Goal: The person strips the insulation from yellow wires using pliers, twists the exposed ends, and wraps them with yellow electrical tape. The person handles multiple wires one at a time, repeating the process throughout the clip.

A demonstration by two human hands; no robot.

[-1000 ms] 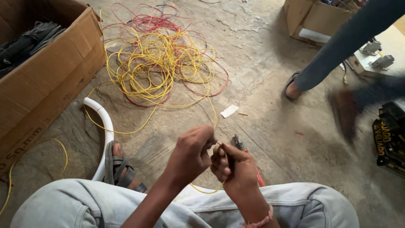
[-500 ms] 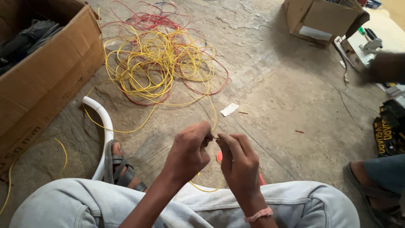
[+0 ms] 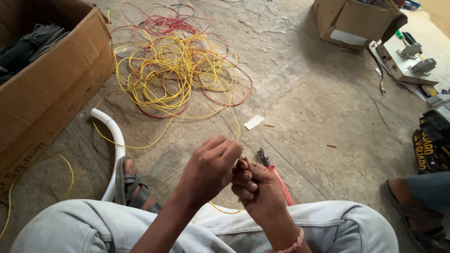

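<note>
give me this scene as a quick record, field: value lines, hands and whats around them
left hand: fingers curled, pinching the yellow wire at its end
right hand: closed around the same wire end, touching the left hand
wire pile: loose yellow and red tangle on the concrete floor
pliers: red-handled, lying on the floor just right of the hands
white pipe: curved, beside a sandalled foot
cardboard box: open, at left
second box: top right
another person: sandalled foot at right edge
</note>
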